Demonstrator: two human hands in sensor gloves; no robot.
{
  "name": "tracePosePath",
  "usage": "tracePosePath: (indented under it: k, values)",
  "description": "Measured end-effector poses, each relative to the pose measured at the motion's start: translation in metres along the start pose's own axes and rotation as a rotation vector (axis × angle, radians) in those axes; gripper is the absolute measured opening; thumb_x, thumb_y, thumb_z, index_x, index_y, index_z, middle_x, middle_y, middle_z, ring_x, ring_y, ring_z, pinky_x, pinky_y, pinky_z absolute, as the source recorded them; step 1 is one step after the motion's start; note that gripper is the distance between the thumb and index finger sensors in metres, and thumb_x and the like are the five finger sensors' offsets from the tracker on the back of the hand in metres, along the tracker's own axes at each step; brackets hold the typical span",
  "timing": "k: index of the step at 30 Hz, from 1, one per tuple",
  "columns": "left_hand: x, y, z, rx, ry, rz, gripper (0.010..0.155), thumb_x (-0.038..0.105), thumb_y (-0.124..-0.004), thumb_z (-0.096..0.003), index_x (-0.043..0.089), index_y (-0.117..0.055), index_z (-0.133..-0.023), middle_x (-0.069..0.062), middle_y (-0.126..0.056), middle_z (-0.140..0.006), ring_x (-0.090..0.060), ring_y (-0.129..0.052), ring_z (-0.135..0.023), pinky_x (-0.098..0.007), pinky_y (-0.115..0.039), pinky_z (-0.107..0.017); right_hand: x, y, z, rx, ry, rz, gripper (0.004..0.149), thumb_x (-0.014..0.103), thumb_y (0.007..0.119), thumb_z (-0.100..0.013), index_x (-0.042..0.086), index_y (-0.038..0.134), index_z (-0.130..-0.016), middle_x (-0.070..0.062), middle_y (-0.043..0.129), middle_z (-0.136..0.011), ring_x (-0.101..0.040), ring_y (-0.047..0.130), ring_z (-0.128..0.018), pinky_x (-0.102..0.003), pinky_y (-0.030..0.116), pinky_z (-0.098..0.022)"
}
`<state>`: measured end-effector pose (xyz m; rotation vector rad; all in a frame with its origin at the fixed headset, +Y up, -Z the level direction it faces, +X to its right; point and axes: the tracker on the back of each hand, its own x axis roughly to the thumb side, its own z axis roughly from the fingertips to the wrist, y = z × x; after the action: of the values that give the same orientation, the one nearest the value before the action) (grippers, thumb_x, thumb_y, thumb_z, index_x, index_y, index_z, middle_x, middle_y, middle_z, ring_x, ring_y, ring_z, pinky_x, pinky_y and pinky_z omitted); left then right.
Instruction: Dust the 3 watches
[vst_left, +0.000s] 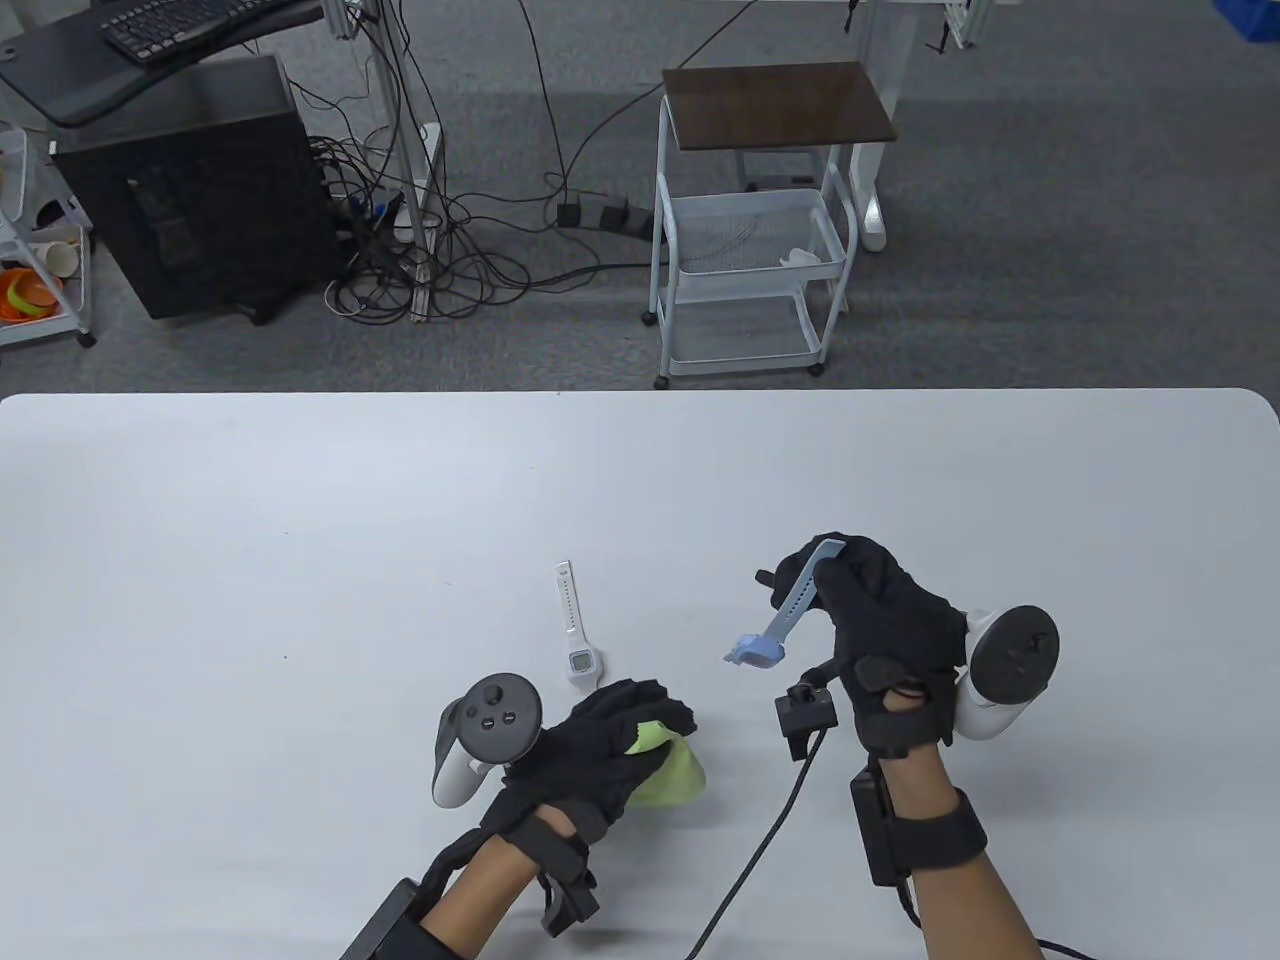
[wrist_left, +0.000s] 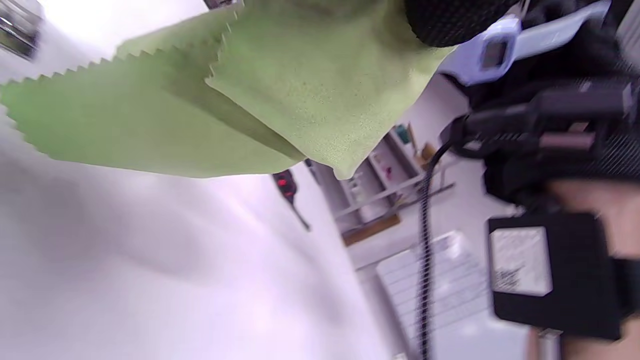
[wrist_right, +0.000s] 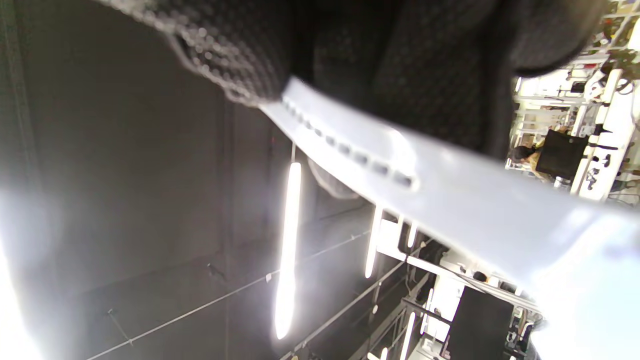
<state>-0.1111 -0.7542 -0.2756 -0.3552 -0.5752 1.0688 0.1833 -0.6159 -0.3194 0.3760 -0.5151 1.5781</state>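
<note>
Pale blue and rubbery, one watch (vst_left: 783, 620) hangs above the surface (vst_left: 300, 560) near its front edge, right of centre. The right hand (vst_left: 880, 630) has its grip curled round the upper end of the strap, so the strap slopes down to the left and the square case dangles lowest. In the right wrist view the strap (wrist_right: 425, 190) is a flat smooth band with a row of small punched holes, pinched under knit black fingers (wrist_right: 240, 55).

A second watch, white (vst_left: 572, 630), lies flat on the surface just left of the blue one, its strap stretched toward the far edge and its small square face nearest the left hand. Only these two watches are in view.

One green cloth (vst_left: 672, 770) is bunched in the grip of the left hand (vst_left: 590, 750), resting on the surface close to the front edge. In the left wrist view the cloth (wrist_left: 210, 100) is a fine-napped fabric with zigzag pinked edges, folded over itself.
</note>
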Motion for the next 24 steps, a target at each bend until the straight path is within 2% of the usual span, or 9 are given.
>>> tracePosePath:
  k: [3,7,14,20,22,24]
  values:
    - [-0.003,-0.004,-0.002,-0.059,0.067,-0.113,0.055,0.053,-0.061,-0.0575,0.036,-0.057,-0.109,-0.009,-0.033,-0.12,-0.047,-0.022,-0.11,-0.075,-0.012,-0.066,-0.004,0.006,-0.001,0.02,0.007,-0.012,0.037,0.038,0.079,-0.039,0.016,0.088,-0.068,-0.01,0.107,-0.05,-0.026,0.109,-0.03,-0.058,0.074,-0.046]
    - [-0.011,-0.009,-0.005,-0.108,0.13,-0.137,0.057,0.054,-0.06,-0.0576,0.036,-0.052,-0.111,-0.009,-0.025,-0.12,-0.048,-0.009,-0.109,-0.074,-0.004,-0.063,-0.002,0.013,-0.001,0.061,0.007,-0.016,0.037,0.038,0.079,-0.039,0.016,0.088,-0.068,-0.01,0.107,-0.05,-0.026,0.109,-0.03,-0.058,0.074,-0.046]
    - [-0.026,-0.016,-0.009,-0.214,0.277,-0.355,0.06,0.056,-0.055,-0.0575,0.039,-0.041,-0.114,-0.002,-0.01,-0.121,-0.041,0.009,-0.107,-0.071,0.007,-0.059,0.002,0.02,0.0,0.091,-0.009,-0.023,0.037,0.038,0.079,-0.039,0.016,0.088,-0.068,-0.01,0.107,-0.05,-0.025,0.109,-0.03,-0.058,0.074,-0.046]
    - [-0.034,-0.024,-0.015,-0.288,0.351,-0.486,0.062,0.058,-0.054,-0.0574,0.04,-0.036,-0.114,0.002,-0.003,-0.12,-0.036,0.017,-0.105,-0.069,0.011,-0.058,0.002,0.024,0.0,0.118,-0.01,-0.019,0.037,0.039,0.079,-0.04,0.017,0.088,-0.068,-0.01,0.107,-0.05,-0.025,0.109,-0.031,-0.058,0.074,-0.046]
    - [-0.037,-0.028,-0.017,-0.322,0.386,-0.527,0.065,0.059,-0.052,-0.0575,0.04,-0.029,-0.115,0.003,0.002,-0.119,-0.034,0.02,-0.104,-0.068,0.012,-0.058,0.001,0.025,0.0,0.121,-0.009,-0.02,0.037,0.039,0.079,-0.04,0.017,0.088,-0.068,-0.01,0.107,-0.05,-0.025,0.109,-0.031,-0.058,0.073,-0.046]
    - [-0.038,-0.031,-0.018,-0.328,0.393,-0.54,0.065,0.059,-0.052,-0.0574,0.04,-0.028,-0.114,0.004,-0.001,-0.119,-0.033,0.021,-0.104,-0.068,0.013,-0.058,0.001,0.026,0.001,0.128,-0.005,-0.018,0.037,0.039,0.079,-0.04,0.017,0.088,-0.068,-0.01,0.107,-0.05,-0.026,0.109,-0.031,-0.058,0.073,-0.046]
